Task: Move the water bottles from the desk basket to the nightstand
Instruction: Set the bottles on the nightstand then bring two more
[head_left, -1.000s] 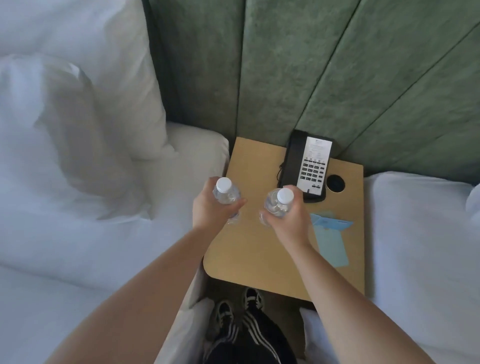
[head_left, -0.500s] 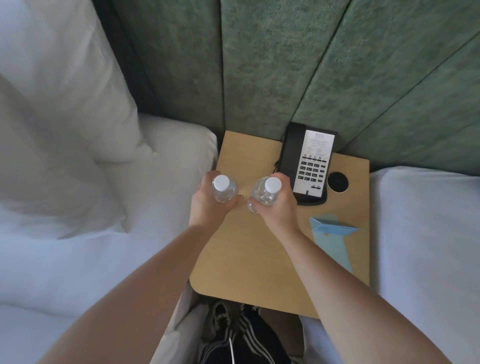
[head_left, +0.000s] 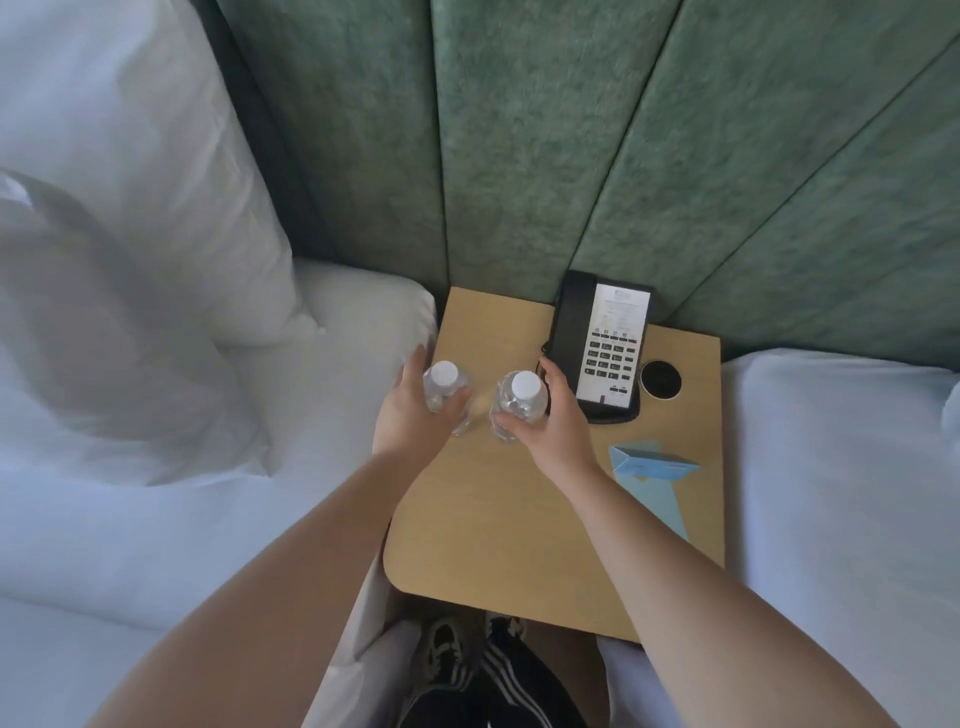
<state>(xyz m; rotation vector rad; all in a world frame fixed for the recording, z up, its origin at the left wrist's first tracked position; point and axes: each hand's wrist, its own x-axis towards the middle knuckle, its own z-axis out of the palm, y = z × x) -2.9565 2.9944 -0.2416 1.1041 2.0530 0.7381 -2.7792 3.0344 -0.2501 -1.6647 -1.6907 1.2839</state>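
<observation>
Two clear water bottles with white caps stand upright, side by side, on the wooden nightstand, near its back left. My left hand is wrapped round the left bottle, fingers on its left side and thumb on its right. My right hand grips the right bottle, its fingers close to the phone. The bottles' lower parts are hidden behind my hands. The desk basket is out of view.
A black telephone stands at the back of the nightstand, with a round black socket to its right. A folded blue card lies at the right. White beds flank the nightstand; a green padded headboard rises behind it.
Both hands carried the bottles slightly forward and down toward the nightstand's back left. My fingers look a little looser round the bottles than before.
</observation>
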